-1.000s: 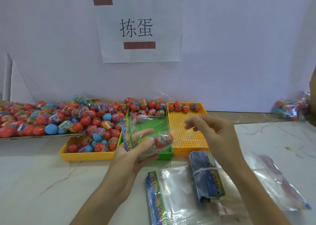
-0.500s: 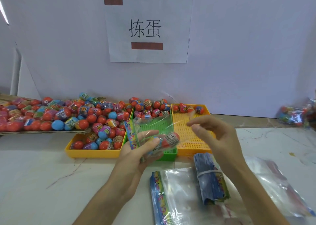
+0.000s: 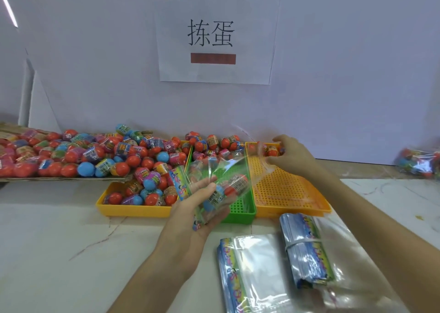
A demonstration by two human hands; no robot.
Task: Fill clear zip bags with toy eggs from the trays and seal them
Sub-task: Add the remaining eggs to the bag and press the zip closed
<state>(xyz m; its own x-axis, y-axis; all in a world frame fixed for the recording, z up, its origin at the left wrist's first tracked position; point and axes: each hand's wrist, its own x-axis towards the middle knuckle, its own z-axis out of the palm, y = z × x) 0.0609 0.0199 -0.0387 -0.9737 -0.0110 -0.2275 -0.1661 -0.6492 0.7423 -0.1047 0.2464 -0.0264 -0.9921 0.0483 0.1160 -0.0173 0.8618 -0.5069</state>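
My left hand (image 3: 197,208) holds a clear zip bag (image 3: 214,167) with a colourful strip, tilted above the green tray (image 3: 238,216). Two toy eggs (image 3: 234,185) lie inside the bag against my palm. The bag's open mouth points right, toward the orange tray (image 3: 288,193). My right hand (image 3: 294,157) is at the far end of that tray, with thumb and fingers curled around a red toy egg (image 3: 271,149). A few more eggs sit beside it there.
A yellow tray (image 3: 133,209) and a flat cardboard tray (image 3: 64,178) at the left are heaped with eggs. Empty bags (image 3: 250,272) and a banded bundle (image 3: 307,246) lie near the front. Filled bags (image 3: 419,162) sit at the far right. A wall with a paper sign (image 3: 214,34) stands behind the trays.
My right hand has moved from the bag's mouth away to the far end of the orange tray and closed around an egg. My left hand still holds the bag.
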